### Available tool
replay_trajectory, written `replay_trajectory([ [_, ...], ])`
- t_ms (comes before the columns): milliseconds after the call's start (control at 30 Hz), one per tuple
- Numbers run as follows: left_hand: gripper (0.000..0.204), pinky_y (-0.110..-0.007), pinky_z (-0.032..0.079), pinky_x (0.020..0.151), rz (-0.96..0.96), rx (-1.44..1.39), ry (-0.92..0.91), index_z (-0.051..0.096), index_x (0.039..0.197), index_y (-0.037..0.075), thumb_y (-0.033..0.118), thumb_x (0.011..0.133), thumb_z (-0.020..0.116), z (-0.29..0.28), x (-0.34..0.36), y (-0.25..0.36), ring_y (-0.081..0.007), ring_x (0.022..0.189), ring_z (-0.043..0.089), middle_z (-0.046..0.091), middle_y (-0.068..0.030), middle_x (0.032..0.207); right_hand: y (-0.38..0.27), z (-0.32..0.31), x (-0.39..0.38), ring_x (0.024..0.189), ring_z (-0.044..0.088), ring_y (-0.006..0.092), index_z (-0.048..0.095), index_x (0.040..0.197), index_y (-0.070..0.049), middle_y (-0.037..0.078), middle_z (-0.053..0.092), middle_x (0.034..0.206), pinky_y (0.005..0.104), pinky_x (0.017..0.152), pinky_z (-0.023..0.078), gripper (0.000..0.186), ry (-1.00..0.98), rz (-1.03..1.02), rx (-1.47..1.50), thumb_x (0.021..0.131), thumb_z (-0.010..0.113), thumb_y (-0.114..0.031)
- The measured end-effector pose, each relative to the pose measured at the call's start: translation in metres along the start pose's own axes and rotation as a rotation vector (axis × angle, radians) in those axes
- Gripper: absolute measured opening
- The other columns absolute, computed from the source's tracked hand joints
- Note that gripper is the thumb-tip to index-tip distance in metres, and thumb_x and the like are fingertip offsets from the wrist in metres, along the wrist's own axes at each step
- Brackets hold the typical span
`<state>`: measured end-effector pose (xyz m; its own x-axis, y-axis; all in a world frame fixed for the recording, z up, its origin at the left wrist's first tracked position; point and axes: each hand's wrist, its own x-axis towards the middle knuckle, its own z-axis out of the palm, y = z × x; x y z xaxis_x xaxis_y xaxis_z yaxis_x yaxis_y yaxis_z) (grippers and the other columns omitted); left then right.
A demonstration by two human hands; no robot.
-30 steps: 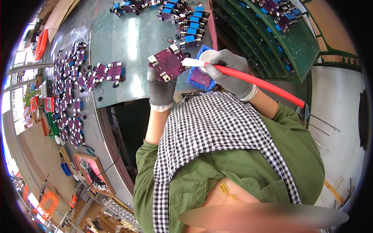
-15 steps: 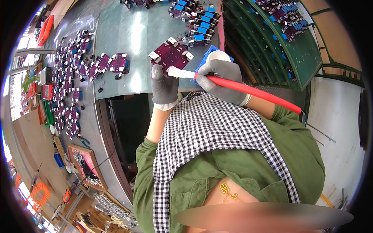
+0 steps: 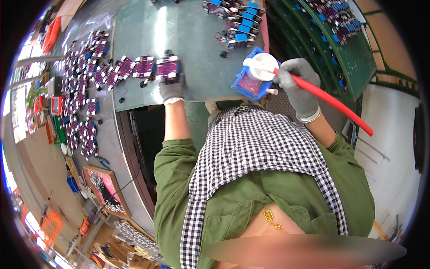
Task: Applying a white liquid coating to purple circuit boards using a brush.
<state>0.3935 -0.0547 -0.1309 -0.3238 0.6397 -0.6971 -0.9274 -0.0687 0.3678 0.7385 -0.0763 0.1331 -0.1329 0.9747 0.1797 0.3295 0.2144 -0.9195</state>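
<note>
At the near edge of the green bench [image 3: 201, 58], my gloved left hand [image 3: 172, 88] is closed on the near side of a purple circuit board [image 3: 168, 68] with white corner blocks. The board lies at the end of a row, beside another purple board [image 3: 144, 67]. Farther right, my gloved right hand [image 3: 301, 85] grips a brush [image 3: 331, 103] by its long red handle. The brush's head is down in a round white cup [image 3: 263, 60]. That cup stands on a blue plastic tray [image 3: 238, 88] with something purple in it.
Many similar boards [image 3: 83, 89] spread over the left side of the bench. Boards with blue parts [image 3: 245, 29] stand in a line at the back right. Green slotted shelving [image 3: 309, 49] rises at right. A framed tray of small parts [image 3: 106, 190] lies lower left.
My left hand has carried the board leftward and down to the end of the row. My right hand has moved right, drawing the brush off the board and into the white cup.
</note>
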Motion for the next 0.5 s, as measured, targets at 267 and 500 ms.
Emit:
replay_trajectory([
  [267, 0.061, -0.036, 0.048, 0.088, 0.341, 0.947, -0.316, 0.045, 0.138, 0.001, 0.015, 0.083, 0.068, 0.01, -0.073, -0.08, -0.0242, 0.108, 0.056, 0.054, -0.0149, 0.129, 0.031, -0.082, -0.026, 0.069, 0.068, 0.0105, 0.061, 0.09, -0.001, 0.007, 0.069, 0.077, 0.0228, 0.065, 0.055, 0.005, 0.299, -0.012, 0.034, 0.088, 0.065, -0.003],
  [500, 0.04, -0.037, 0.055, 0.074, 0.25, 1.812, -0.226, 0.061, 0.12, 0.003, 0.024, 0.086, 0.061, 0.053, -0.147, -0.169, -0.0242, 0.081, 0.068, 0.07, -0.0117, 0.093, 0.073, -0.246, -0.064, 0.069, 0.068, 0.0113, 0.061, 0.088, -0.001, 0.007, 0.068, 0.074, 0.025, 0.064, 0.054, 0.007, 0.311, -0.043, -0.118, 0.085, 0.067, -0.003],
])
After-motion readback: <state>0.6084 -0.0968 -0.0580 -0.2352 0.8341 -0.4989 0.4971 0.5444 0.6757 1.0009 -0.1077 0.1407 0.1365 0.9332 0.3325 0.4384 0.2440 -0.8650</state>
